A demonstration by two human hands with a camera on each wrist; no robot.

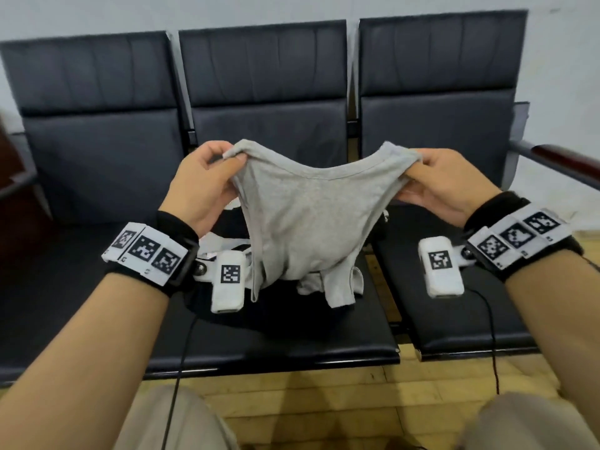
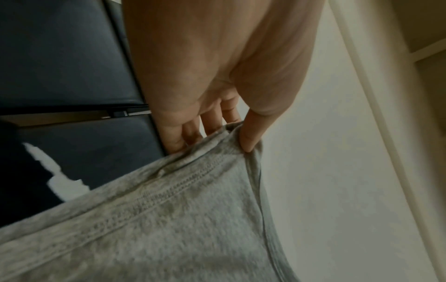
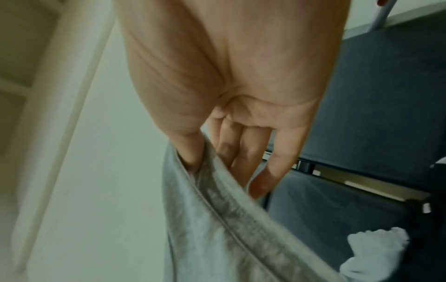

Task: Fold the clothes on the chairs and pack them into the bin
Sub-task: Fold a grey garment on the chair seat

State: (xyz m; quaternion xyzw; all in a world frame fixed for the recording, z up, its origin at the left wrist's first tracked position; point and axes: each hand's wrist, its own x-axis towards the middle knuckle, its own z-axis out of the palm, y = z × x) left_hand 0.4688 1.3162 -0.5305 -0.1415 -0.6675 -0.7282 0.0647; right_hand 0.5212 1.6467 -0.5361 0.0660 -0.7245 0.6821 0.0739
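The left hand [image 1: 198, 186] is pinching one top corner of a grey tank top [image 1: 302, 222], thumb in front and fingers curled behind the cloth; in the left wrist view the thumb [image 2: 251, 137] is pressing into the stitched hem of the grey tank top [image 2: 169, 219] while the fingertips [image 2: 176, 141] are tucking in behind it. Between the two hands the garment is hanging spread, its neckline sagging in a curve and its lower edge bunching on the middle seat of the black chairs [image 1: 266, 339], just above a dark garment with white print [image 1: 224, 245] lying under it. The right hand [image 1: 444, 183] is clamping the other top corner the same way, with the thumb [image 3: 190, 150] buried in the fold.
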